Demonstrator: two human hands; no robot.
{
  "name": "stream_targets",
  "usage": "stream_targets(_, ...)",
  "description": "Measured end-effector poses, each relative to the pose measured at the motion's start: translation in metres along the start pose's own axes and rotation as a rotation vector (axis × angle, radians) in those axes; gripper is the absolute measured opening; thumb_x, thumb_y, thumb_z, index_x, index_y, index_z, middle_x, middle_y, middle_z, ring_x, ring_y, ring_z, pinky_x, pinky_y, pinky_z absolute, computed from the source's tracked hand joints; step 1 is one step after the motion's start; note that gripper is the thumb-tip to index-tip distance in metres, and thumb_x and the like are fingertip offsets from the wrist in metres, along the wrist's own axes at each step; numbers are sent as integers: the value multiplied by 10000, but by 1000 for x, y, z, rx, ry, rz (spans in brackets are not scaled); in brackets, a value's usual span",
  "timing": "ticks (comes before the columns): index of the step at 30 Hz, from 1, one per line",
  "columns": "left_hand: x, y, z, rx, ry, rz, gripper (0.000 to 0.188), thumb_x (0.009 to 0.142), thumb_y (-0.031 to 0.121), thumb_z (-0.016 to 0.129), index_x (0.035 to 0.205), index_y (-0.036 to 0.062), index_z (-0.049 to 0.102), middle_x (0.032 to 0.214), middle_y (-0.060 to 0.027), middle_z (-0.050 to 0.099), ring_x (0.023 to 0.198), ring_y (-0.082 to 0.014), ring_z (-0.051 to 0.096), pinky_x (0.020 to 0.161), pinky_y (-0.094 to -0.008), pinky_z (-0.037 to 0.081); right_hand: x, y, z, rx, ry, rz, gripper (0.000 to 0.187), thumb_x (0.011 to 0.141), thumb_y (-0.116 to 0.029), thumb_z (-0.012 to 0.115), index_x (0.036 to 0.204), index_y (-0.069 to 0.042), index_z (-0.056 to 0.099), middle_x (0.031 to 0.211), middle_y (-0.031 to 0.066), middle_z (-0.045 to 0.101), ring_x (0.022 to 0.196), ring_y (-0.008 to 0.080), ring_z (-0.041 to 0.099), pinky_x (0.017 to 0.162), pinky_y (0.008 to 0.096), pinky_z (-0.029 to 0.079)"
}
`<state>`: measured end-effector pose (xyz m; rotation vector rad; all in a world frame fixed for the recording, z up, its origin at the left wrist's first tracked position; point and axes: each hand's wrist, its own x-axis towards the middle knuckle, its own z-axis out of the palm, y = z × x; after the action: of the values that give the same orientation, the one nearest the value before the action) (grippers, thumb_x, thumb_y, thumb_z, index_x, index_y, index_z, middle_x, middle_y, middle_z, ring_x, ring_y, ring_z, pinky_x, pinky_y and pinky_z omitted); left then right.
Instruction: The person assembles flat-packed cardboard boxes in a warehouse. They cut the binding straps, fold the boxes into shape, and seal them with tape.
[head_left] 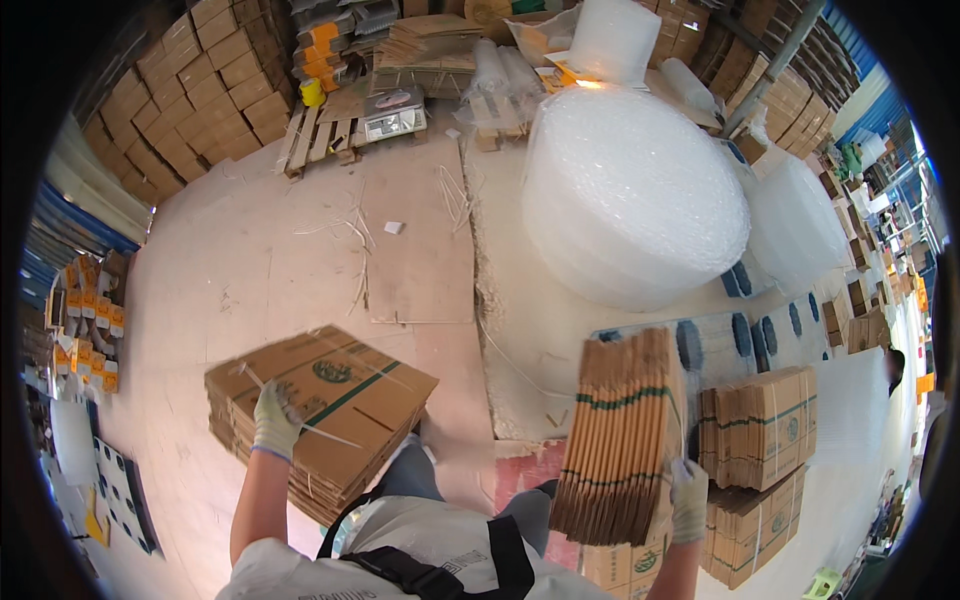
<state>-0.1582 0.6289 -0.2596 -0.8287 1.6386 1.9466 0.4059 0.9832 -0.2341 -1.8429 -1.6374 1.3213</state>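
My left hand (276, 422), in a pale work glove, is closed around the white strap of a bundle of flattened cardboard boxes (350, 385) at my left side. That bundle hangs with its broad printed face up, a green stripe across it. On my right, my right hand (688, 498), gloved too, is closed at the side of a second bundle of flattened boxes (612, 440). The folded edges of this one face up, crossed by green stripes. Its strap is mostly hidden by the glove.
Strapped carton stacks (757, 425) stand right of my right hand, beside blue-and-white pallets (690, 345). A huge bubble-wrap roll (635, 195) sits ahead. Loose straps (362, 250) lie on the floor. Farther off are a scale (394, 115), a wooden pallet (320, 140) and stacked boxes (195, 90).
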Motion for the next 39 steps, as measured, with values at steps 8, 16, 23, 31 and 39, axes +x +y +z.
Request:
stream_targets(8,110,33,-149,-304,342,-122,312,853,391,536,630,237,380,449,83,190,341,-83,158,321,-208,172,184,-173,305,-264,-5,-477,377,833,-297,587,707,58,591,578,89,544,539,191,471,563,357,378)
stream_targets(16,131,64,-203,-419,421,-101,348,871,443,509,624,209,434,419,87,187,318,-70,169,284,-203,203,266,-380,585,-692,58,-813,405,834,-418,534,876,-42,679,785,206,642,750,379,621,706,445,488)
stream_targets(23,173,53,-205,-520,426,-254,313,831,474,559,645,234,484,423,94,247,309,-59,188,285,-182,218,230,-321,696,-793,-195,-957,607,809,-451,569,1307,-132,434,1377,140,360,1287,290,330,1055,500,233)
stream_targets(31,235,91,-58,-429,384,-290,372,798,497,551,610,222,384,459,66,220,384,-86,212,348,-201,240,54,18,478,-839,-694,-246,306,821,-344,533,977,-112,655,1087,149,601,994,366,557,848,419,452)
stream_targets(39,270,247,171,-638,-111,-68,405,779,417,607,585,196,329,476,53,264,403,-92,265,376,-213,273,-11,115,247,-932,-297,465,435,838,-378,406,952,-54,673,971,208,631,967,365,593,853,437,452)
